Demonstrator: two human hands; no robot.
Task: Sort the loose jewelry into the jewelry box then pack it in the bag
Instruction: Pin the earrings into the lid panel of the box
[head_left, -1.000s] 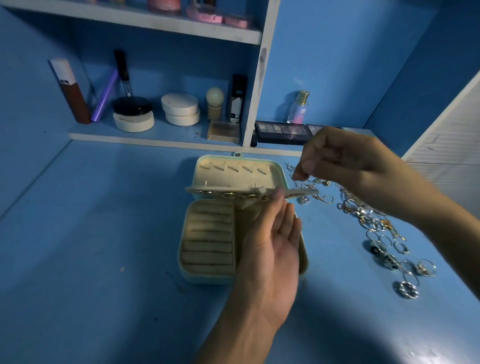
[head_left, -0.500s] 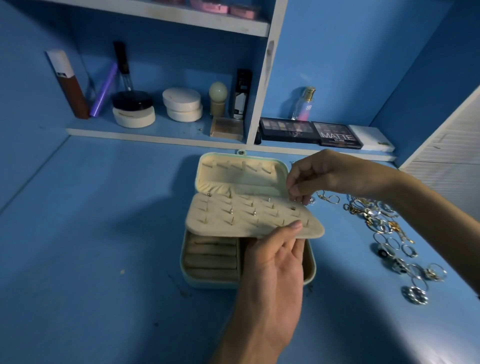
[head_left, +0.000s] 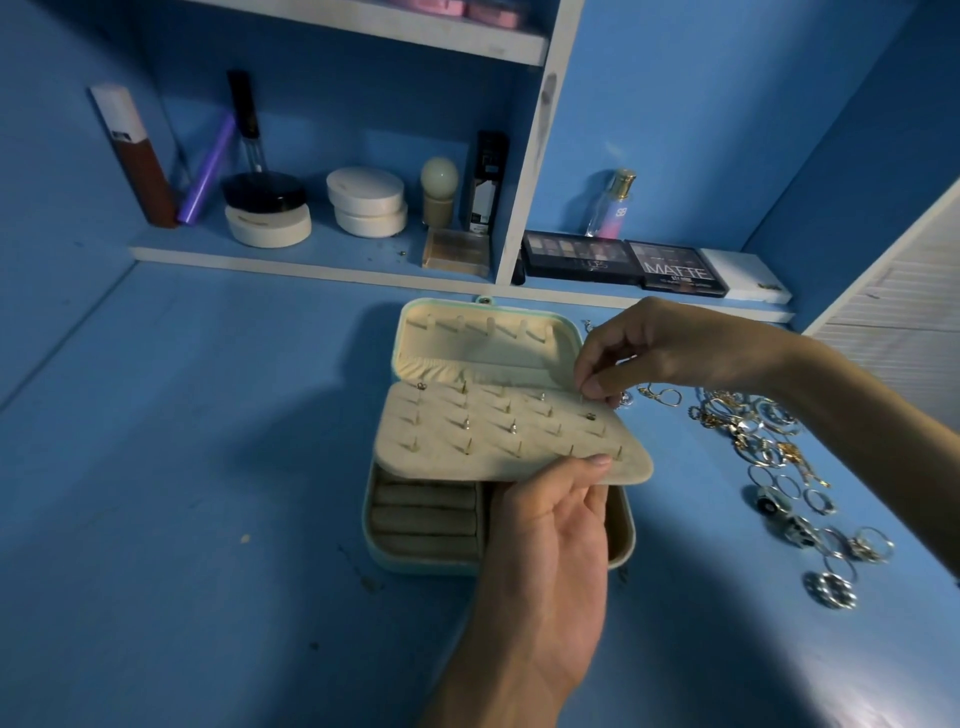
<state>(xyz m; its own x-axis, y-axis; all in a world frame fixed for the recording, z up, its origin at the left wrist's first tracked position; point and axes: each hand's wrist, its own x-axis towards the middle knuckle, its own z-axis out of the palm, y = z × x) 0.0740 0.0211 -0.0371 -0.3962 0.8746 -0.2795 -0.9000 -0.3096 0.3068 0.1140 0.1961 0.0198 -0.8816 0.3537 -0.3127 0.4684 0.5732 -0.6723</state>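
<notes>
While the left hand (head_left: 545, 551) props up the earring panel (head_left: 498, 431) of the open jewelry box (head_left: 395, 564), one digit lies over the panel's near edge and the rest are tucked beneath. The right hand (head_left: 670, 348) is bunched into a fine pinch at the panel's far right corner. What it holds is too small to make out for certain, but from where I stand it looks like a stud (head_left: 583, 399) being seated in a hole. Several holes across the panel already carry earrings.

The box sits in the middle of the blue bench (head_left: 208, 467), lid back, with its ring rolls (head_left: 426, 514) showing under the lifted panel. The loose jewelry (head_left: 769, 447), rings, chains and hoops, lies strewn just to its right. I see no bag.

To do this bit well, I'd say the left hand matters as much as the right. The panel is soft and sags at the free corner, so it should be held level and steady, close under the spot being worked. The post wants to go in square to the fabric, with a gentle push and no twisting. The pinch should not let go until the post has clearly caught. A dropped stud would be hard to find among the ring rolls or on the dim bench. Filling neighbouring holes in order would keep pairs together. The tangled chains are better left until the small pieces are done.
</notes>
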